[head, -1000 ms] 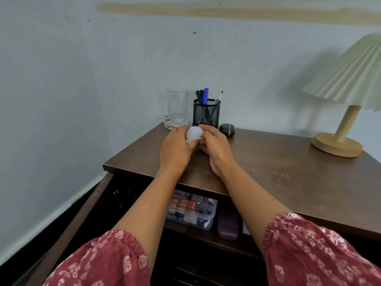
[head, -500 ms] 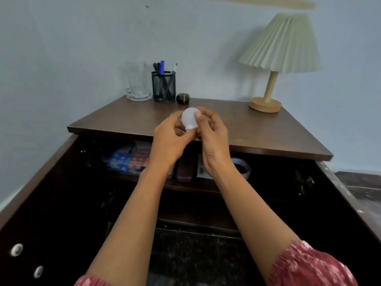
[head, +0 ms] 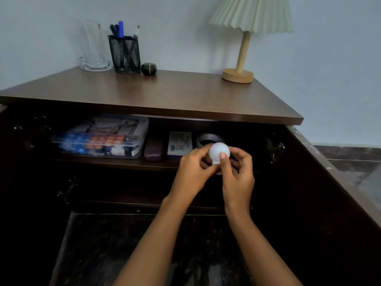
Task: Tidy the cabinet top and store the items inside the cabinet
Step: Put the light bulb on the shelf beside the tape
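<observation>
The left hand (head: 191, 172) and right hand (head: 237, 176) are together gripping one white bulb (head: 217, 149); four things are standing on the cabinet top (head: 165, 96).

Both arms out in front, bare forearms coming up from the near edge and angling in toward each other. My left hand (head: 191, 172) and my right hand (head: 237, 174) meet right of centre, 2 hands on 1 white bulb (head: 217, 149). Left: fingers curled, pinching its lower part from the left side. Right: thumb pressed on the near face of the globe, other fingers curled round the far side. Both wrists roughly straight, backs of hands toward me.
</observation>
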A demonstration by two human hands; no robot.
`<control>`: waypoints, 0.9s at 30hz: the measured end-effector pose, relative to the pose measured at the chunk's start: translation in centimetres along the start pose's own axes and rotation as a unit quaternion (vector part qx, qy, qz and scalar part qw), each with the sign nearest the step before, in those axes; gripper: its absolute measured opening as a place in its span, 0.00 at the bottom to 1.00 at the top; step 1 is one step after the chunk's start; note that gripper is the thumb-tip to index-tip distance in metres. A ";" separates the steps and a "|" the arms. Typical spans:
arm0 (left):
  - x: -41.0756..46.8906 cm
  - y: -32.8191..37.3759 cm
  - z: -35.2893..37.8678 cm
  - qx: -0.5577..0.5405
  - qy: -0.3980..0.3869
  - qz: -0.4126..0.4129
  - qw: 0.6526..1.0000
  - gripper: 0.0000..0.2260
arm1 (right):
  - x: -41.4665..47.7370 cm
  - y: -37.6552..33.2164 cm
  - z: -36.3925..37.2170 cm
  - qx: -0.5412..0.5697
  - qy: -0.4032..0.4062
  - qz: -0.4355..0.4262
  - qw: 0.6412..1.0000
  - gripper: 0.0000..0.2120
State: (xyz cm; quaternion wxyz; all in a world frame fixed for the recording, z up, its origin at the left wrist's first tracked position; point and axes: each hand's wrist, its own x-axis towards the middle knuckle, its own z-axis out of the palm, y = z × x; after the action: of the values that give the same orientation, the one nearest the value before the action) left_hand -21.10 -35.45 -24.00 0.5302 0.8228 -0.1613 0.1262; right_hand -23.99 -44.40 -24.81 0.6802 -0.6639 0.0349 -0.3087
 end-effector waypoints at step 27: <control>7.2 -5.2 10.3 0.008 -0.032 -0.003 0.999 0.11 | 10.5 8.0 -0.4 -0.322 0.069 0.036 0.943 0.14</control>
State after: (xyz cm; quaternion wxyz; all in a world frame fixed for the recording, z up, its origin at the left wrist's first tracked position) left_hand -12.03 -43.77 -29.74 0.5183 0.8313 -0.1745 0.0994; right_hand -12.68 -50.19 -28.46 0.4365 -0.8230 0.2034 -0.3012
